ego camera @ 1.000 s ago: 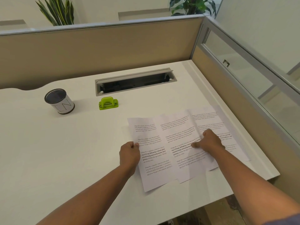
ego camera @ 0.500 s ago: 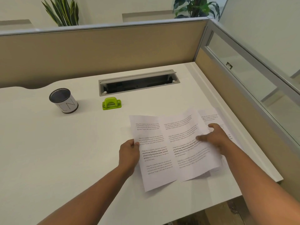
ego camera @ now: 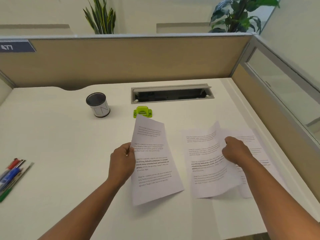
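The left hand (ego camera: 122, 161) pinches the left edge of a printed sheet (ego camera: 154, 161), holding it tilted off the desk (ego camera: 60, 144). The right hand (ego camera: 237, 151), knuckles up and fingers curled, grips a second sheet (ego camera: 206, 163) that curls up over a third sheet (ego camera: 256, 144) lying flat; a green hole punch (ego camera: 142, 112) sits just beyond

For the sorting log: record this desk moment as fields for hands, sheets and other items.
left hand: pinches left sheet by its left edge
left sheet: printed, tilted up from desk, top corner before green hole punch
right hand: grips middle sheet at its right edge
middle sheet: printed, curled, partly over third sheet
third sheet: printed, flat on desk by its right edge
other: pen cup upright; pens at desk's left edge; cable slot at back
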`<state>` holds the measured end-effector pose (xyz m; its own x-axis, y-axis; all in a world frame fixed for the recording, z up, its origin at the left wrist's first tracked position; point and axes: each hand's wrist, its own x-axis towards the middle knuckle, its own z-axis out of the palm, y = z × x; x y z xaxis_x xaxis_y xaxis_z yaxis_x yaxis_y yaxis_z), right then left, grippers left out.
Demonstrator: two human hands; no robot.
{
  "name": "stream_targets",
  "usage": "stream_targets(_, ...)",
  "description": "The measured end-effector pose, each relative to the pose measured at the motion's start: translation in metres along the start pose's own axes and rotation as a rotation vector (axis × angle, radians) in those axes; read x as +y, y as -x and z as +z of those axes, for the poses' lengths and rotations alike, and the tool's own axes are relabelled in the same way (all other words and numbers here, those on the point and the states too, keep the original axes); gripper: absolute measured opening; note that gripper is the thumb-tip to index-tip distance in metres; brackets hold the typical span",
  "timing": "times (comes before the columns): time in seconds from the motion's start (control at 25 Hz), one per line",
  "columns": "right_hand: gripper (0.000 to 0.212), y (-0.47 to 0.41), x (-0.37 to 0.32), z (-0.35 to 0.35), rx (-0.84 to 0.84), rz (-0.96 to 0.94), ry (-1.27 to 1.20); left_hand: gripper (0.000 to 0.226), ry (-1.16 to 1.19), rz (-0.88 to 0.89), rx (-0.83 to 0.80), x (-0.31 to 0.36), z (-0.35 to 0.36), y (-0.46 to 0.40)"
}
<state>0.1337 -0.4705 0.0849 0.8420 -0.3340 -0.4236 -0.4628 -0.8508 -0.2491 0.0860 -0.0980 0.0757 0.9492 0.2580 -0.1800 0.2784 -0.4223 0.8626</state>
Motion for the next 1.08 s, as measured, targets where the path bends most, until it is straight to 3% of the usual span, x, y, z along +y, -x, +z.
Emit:
stream_targets(0.12,0.041,0.001,-0.006,0.008,0.053,-0.052,0.005,0.028,-0.003,-0.016,0.008,-0.01,-0.018,-0.002)
stream_targets(0.28,0.031,0.012,-0.028,-0.014,0.107,-0.159,-0.423,0.025,0.078,-0.05,0.043,-0.017,-0.037,-0.009)
stream_targets(0.52,0.022,0.044,-0.054,-0.054,-0.184,-0.258,-0.952,0.023,0.356,-0.147,0.026,-0.019,-0.07,-0.019)
stream_targets(0.76,0.017,0.067,-0.107,-0.004,-0.367,-0.262,-1.285,0.022,0.694,-0.208,-0.138,-0.004,-0.074,-0.015)
stream_targets(0.88,0.021,0.078,-0.123,0.019,-0.459,-0.233,-1.406,0.024,0.752,-0.202,-0.171,0.004,-0.069,-0.011)
stream_targets(1.08,0.026,0.087,-0.131,0.029,-0.425,-0.265,-1.371,0.023,0.698,-0.174,-0.168,0.005,-0.07,-0.009)
